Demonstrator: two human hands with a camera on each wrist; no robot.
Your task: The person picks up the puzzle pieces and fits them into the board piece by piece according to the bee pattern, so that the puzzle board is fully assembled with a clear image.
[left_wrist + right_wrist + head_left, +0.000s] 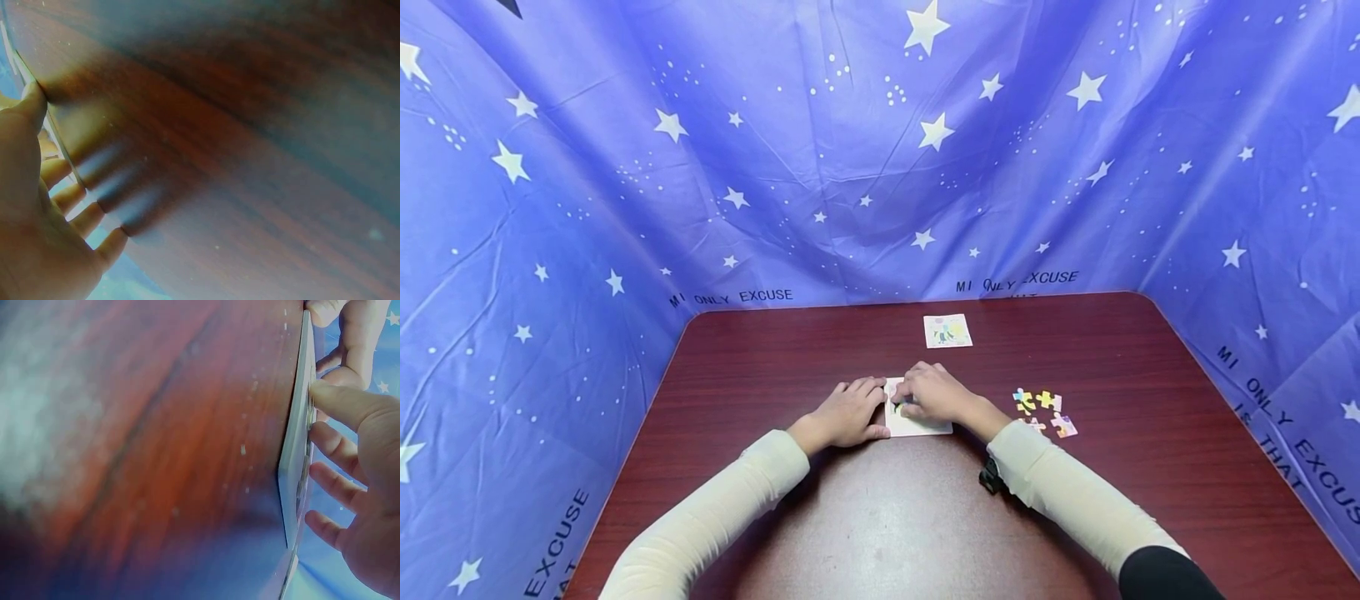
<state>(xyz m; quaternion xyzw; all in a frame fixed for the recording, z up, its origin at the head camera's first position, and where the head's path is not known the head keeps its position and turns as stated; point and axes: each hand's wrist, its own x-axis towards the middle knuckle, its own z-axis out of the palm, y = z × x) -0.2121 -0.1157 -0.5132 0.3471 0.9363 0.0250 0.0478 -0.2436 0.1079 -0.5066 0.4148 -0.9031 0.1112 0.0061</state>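
A white puzzle board [925, 428] lies flat on the table between both hands, with partly hidden printed pieces on it. At its left edge, my left hand [852, 412] rests with fingers extended, the thumb touching near the front corner. My right hand [934, 393] is over the board. The right wrist view shows its fingertips pressing down on the top of the board [289, 469], spread along it. The left wrist view shows my left hand [25, 206] with its fingertips down at the table and the board's edge.
Several loose jigsaw pieces [1063, 425], yellow and pink, lie right of the right forearm. A small picture card [948, 331] lies farther back on the dark red table [760, 350]. Blue star-printed cloth [850, 150] surrounds the table's back and sides.
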